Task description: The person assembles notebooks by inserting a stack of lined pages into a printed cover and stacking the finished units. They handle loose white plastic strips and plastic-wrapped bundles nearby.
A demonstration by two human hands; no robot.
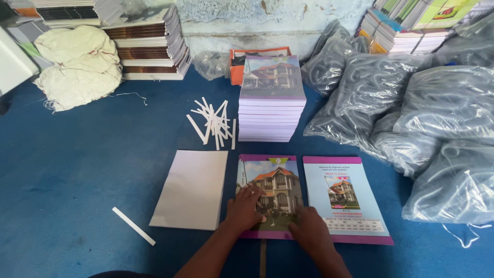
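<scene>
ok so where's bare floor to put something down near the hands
Bare blue floor lies left of the white sheet stack, with only a loose white strip on it. The right side is crowded with plastic bags. Ahead, the notebook pile and strips fill the space.

Hidden under the left hand (243,208) and right hand (310,230): the lower part of the cover (270,198); cut off by the edges: both forearms, book stacks (411,23) at top, bags (453,185) at right; too small to tell: print on the sheet (343,198).
</scene>
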